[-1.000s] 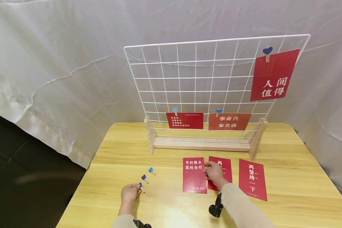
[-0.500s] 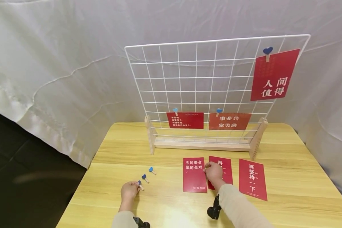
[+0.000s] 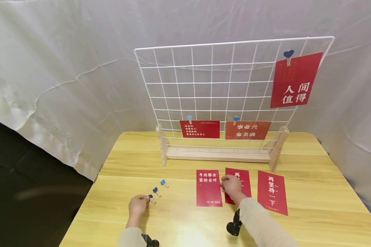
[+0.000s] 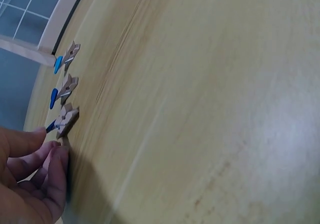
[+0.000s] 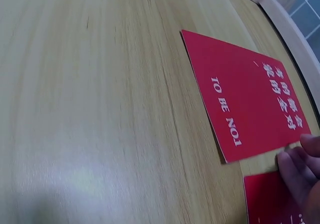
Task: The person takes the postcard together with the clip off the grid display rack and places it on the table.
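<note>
While the left hand (image 3: pixel 138 205) pinches a blue-heart wooden clip (image 3: pixel 151 198) at the table's (image 3: pixel 179 223) seven o'clock, the right hand's (image 3: pixel 232 185) curled fingertips (image 5: pixel 295 166) touch the red card (image 3: pixel 208 188) reading "TO BE NO.1", at five o'clock below the wire grid (image 3: pixel 216 92).

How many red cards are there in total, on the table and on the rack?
6. Three hang clipped on the white wire grid: top right, bottom middle and beside it. Three lie on the wooden table: left, middle under the right hand, right.
</note>
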Motion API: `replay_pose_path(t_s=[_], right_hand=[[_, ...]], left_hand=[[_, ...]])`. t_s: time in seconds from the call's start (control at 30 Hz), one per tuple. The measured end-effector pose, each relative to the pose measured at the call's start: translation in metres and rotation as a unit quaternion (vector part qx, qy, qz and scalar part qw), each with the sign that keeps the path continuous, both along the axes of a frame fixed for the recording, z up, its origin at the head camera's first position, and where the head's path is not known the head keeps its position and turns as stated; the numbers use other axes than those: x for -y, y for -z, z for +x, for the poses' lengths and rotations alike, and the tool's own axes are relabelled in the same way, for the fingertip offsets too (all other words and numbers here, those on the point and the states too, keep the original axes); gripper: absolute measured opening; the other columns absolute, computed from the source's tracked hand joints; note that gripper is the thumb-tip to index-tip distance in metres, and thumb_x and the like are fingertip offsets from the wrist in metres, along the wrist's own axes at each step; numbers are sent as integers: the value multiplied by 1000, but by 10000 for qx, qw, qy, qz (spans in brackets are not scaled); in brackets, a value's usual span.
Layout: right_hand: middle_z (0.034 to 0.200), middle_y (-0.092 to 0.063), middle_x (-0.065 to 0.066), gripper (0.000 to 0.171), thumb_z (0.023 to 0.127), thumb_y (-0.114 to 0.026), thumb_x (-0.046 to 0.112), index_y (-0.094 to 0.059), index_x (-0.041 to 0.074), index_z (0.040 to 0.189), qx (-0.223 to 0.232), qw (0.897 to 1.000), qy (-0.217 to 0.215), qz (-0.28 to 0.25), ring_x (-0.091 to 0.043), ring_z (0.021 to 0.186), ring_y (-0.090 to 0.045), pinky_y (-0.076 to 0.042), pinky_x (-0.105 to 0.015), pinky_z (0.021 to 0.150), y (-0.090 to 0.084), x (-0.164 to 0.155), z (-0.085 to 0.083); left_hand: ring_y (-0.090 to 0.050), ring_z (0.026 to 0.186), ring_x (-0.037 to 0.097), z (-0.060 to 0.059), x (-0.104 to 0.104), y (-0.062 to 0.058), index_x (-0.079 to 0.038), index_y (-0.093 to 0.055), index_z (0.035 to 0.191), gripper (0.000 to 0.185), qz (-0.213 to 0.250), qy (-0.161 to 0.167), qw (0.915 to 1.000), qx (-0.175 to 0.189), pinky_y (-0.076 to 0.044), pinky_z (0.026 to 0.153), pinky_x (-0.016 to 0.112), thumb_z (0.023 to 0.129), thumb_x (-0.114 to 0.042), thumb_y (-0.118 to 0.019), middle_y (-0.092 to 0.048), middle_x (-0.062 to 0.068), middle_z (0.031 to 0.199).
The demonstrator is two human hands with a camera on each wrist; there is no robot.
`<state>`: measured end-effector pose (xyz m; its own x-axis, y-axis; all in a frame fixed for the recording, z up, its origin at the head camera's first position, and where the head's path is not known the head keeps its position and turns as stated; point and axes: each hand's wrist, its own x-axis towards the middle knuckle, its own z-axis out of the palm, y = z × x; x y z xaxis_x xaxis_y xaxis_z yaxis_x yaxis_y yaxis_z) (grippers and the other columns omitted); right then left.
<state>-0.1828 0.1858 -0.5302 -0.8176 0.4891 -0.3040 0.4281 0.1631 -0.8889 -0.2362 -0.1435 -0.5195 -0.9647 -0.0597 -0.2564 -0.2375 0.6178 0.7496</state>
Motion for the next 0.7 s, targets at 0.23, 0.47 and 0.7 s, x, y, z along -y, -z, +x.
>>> replay_pose_path(t_s=[0.23,0.47,0.7], right_hand=[[86,-58,-18,24,84,-48,-3,-51,-11,106,-195,9983,-328,-440,-19,67,-55,-51,-29,58,-2,-8,4],[94,-57,-24,28,84,-49,-2,-49,-12,110,-563,9929,-476,-931,-25,73,-59,-51,-35,64,-11,-16,11],[104,-52,-29,30,86,-47,-1,-46,-13,113,-835,9879,-613,-1155,-33,85,-57,-48,-37,72,-23,-26,13]], left_hand=[[-52,82,29,0,5,-4,9,-56,97,24,383,-2,9992,-148,-44,69,37,86,-11,-49,-58,19,89],[-50,95,32,1,-2,-18,6,-49,113,34,1165,134,9929,-202,-44,78,39,90,-18,-44,-53,21,104],[-52,91,23,-16,-14,-5,1,-51,112,48,1744,606,9799,-753,-47,71,29,86,-39,-49,-54,14,103]])
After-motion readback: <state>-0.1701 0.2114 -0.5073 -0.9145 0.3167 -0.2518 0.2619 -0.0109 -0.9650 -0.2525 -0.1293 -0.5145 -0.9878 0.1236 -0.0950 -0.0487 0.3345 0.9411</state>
